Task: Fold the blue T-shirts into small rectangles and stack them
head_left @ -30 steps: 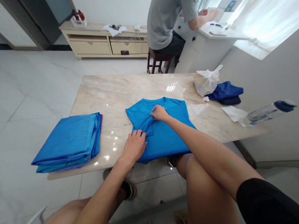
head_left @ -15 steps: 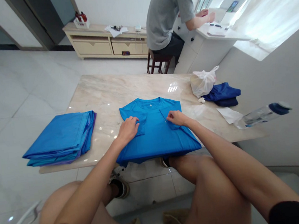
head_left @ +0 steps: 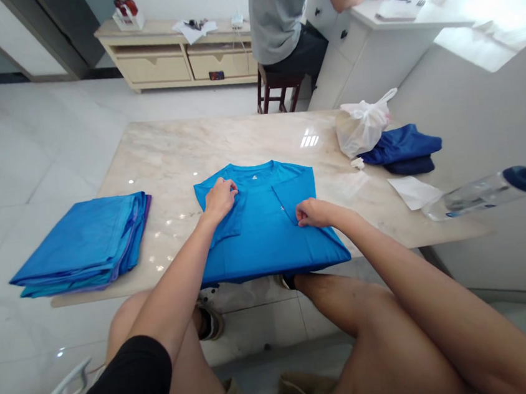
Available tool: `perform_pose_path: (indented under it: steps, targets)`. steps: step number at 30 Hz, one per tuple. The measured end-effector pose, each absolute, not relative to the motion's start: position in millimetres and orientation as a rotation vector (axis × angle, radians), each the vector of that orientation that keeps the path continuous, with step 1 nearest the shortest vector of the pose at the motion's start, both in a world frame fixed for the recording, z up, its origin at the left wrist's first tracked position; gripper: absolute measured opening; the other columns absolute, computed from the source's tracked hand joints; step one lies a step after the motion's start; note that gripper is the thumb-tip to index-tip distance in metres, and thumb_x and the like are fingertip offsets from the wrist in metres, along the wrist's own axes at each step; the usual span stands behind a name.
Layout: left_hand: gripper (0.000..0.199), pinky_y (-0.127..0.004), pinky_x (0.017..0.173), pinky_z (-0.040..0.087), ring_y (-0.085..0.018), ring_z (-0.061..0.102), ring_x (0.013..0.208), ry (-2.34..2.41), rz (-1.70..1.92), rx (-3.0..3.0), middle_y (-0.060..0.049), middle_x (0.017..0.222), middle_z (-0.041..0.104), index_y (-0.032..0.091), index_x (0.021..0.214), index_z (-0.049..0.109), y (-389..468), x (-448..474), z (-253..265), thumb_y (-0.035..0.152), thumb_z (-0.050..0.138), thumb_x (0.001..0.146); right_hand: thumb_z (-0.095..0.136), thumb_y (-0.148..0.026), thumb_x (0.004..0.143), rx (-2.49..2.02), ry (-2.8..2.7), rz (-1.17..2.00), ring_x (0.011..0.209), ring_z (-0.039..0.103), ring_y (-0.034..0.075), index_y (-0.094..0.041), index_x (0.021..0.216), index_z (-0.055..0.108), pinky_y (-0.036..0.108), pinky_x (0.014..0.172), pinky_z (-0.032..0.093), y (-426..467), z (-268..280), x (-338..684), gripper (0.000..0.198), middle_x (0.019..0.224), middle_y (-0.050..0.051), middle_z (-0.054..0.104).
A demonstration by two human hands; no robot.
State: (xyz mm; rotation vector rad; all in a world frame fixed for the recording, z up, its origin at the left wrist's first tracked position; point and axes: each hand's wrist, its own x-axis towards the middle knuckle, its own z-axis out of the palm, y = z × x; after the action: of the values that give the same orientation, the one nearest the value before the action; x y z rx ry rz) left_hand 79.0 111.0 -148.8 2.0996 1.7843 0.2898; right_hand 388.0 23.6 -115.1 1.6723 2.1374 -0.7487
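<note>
Head view shows both forearms stretched forward over a blue T-shirt point(head_left: 267, 234) that lies flat on the marble-patterned counter point(head_left: 219, 142), its near hem hanging just over the front edge. Left hand point(head_left: 220, 199) rests on the folded-in left sleeve near the collar, fingers curled, its grip pinched narrow on the cloth. Right hand point(head_left: 312, 213) sits lower on the shirt's right side, knuckles up, grip closed on the edge of the folded right sleeve.

A small pale logo sits just below the collar, too small to read; another tiny mark shows on the right sleeve fold.

The shirt is smooth, thin knit with a faint sheen. At the counter's left end lies a stack of folded blue cloths point(head_left: 84, 244), with a purple layer at its edge. At the right end sit a crumpled white plastic bag point(head_left: 361, 127), a dark blue garment point(head_left: 403, 149), a sheet of white paper point(head_left: 413, 191) and a clear bottle point(head_left: 488, 191) with a dark blue cap, lying on its side.
</note>
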Motion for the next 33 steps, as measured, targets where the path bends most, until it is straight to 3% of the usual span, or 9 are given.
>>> perform_pose_path:
  steps: [6, 9, 12, 15, 18, 23, 33]
  targets:
    - [0.019, -0.041, 0.1, 0.058, -0.031, 0.07, 0.117, 1.775, 0.374, 2.184, -0.012, 0.131, 0.068, 0.024, 0.118, 0.077, 115, 83, -148, 0.029, 0.066, 0.103, 0.071, -0.021, 0.103, 1.583, 2.269, -0.778, 0.101, 0.079, 0.024, -0.02, 0.107, 0.085, 0.025, 0.081, 0.052, 21, -108, 395, 0.015, 0.112, 0.008, 0.086]
    - [0.032, -0.046, 0.107, 0.058, -0.033, 0.069, 0.125, 1.762, 0.471, 2.289, -0.015, 0.139, 0.066, 0.02, 0.133, 0.072, 103, 79, -150, 0.03, 0.062, 0.105, 0.062, -0.025, 0.11, 1.66, 2.384, -0.645, 0.113, 0.077, 0.027, -0.02, 0.118, 0.082, 0.029, 0.092, 0.054, 26, -108, 397, 0.023, 0.121, 0.012, 0.084]
    - [0.04, -0.052, 0.116, 0.054, -0.035, 0.065, 0.137, 1.698, 0.519, 2.403, -0.017, 0.148, 0.066, 0.018, 0.143, 0.068, 79, 69, -153, 0.032, 0.05, 0.11, 0.052, -0.025, 0.113, 1.747, 2.51, -0.479, 0.131, 0.071, 0.03, -0.018, 0.14, 0.074, 0.037, 0.111, 0.052, 30, -119, 396, 0.036, 0.143, 0.016, 0.076]
    - [0.052, -0.054, 0.132, 0.041, -0.035, 0.048, 0.16, 1.583, 0.486, 2.524, -0.018, 0.17, 0.055, 0.017, 0.157, 0.061, 47, 56, -161, 0.038, 0.043, 0.114, 0.045, -0.036, 0.115, 1.799, 2.57, -0.311, 0.159, 0.049, 0.037, -0.012, 0.164, 0.056, 0.052, 0.13, 0.04, 24, -143, 386, 0.056, 0.174, 0.021, 0.05]
    - [0.062, -0.058, 0.138, 0.03, -0.036, 0.033, 0.17, 1.568, 0.298, 2.568, -0.015, 0.181, 0.041, 0.019, 0.17, 0.05, 21, 49, -173, 0.043, 0.042, 0.114, 0.036, -0.047, 0.117, 1.939, 2.542, -0.235, 0.173, 0.023, 0.035, -0.012, 0.176, 0.04, 0.057, 0.139, 0.024, 12, -175, 374, 0.069, 0.185, 0.016, 0.029]
    - [0.066, -0.058, 0.142, 0.022, -0.033, 0.028, 0.173, 1.609, 0.238, 2.609, -0.008, 0.185, 0.032, 0.025, 0.176, 0.042, 12, 43, -190, 0.049, 0.035, 0.115, 0.03, -0.054, 0.117, 2.014, 2.571, -0.156, 0.175, 0.018, 0.032, -0.019, 0.179, 0.036, 0.056, 0.141, 0.018, 5, -204, 370, 0.071, 0.187, 0.011, 0.023]
    - [0.065, -0.057, 0.141, 0.022, -0.032, 0.029, 0.173, 1.583, 0.221, 2.625, -0.007, 0.185, 0.034, 0.027, 0.176, 0.043, 15, 16, -196, 0.048, 0.034, 0.115, 0.023, -0.054, 0.118, 2.057, 2.502, -0.191, 0.175, 0.017, 0.032, -0.018, 0.179, 0.036, 0.057, 0.141, 0.015, 0, -199, 323, 0.072, 0.187, 0.012, 0.021]
